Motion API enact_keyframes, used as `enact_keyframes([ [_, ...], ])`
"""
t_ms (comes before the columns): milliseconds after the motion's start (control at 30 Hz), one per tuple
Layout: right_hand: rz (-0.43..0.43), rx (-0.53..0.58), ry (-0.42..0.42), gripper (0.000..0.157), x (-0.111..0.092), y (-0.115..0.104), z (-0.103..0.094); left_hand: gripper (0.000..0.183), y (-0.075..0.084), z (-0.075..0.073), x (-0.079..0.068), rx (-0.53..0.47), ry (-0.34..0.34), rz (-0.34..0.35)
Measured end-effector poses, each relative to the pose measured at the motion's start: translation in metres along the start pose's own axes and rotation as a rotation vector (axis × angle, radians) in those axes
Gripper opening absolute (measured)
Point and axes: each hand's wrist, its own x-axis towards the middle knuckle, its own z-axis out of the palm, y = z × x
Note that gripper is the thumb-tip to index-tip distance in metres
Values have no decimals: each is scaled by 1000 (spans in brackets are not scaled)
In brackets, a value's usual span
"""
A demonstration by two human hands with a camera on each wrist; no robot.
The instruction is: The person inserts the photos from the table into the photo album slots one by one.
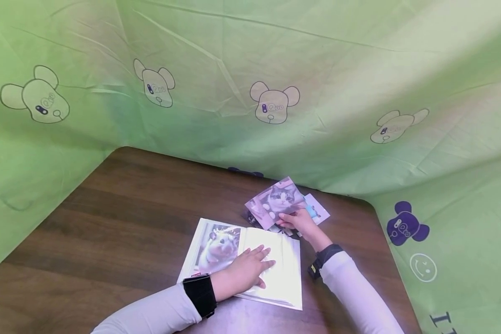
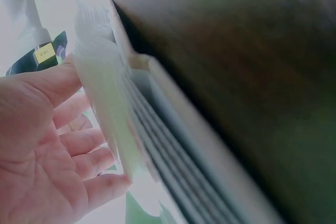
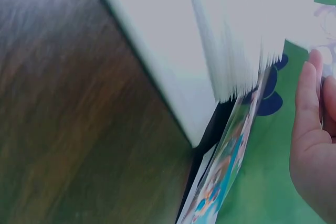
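Note:
An open photo album [image 1: 290, 278] lies on the table, a hamster photo [image 1: 219, 248] on its left page and a blank right page. My left hand [image 1: 246, 271] rests on the album with fingers spread over the right page; the left wrist view shows its fingers [image 2: 92, 161] against the stacked page edges [image 2: 118, 98]. Beyond the album, my right hand [image 1: 298, 221] pinches a cat photo [image 1: 275, 199] by its lower right part, thumb against fingers. In the right wrist view that hand [image 3: 315, 135] is at the right edge, with the photo partly cut off.
Under and behind the cat photo lies a pile of other photos [image 1: 320, 211], partly hidden, near the table's far edge. The brown wooden table [image 1: 121, 222] extends to the left. A green curtain [image 1: 217, 125] with printed bear heads hangs around the table.

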Motion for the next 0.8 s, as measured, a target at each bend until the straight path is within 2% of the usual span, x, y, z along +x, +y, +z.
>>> enact_keyframes([
  [233,14,-13,0,19,-1,2,-3,63,0,-1,-1,0,9,-1],
  [367,82,-73,-40,17,-2,2,-6,63,-1,2,-1,-6,27,-6],
  [500,144,-218,-90,14,-1,-1,-10,65,-2,4,-1,-11,48,-7],
  [667,128,-514,-178,14,-2,-8,-14,69,-2,3,-1,-27,53,-21],
  [733,126,-555,-211,18,-3,-11,-15,71,-1,0,0,-31,35,-42],
  [800,142,-536,-226,20,-3,-12,-14,72,-2,-3,2,-14,15,-58],
])
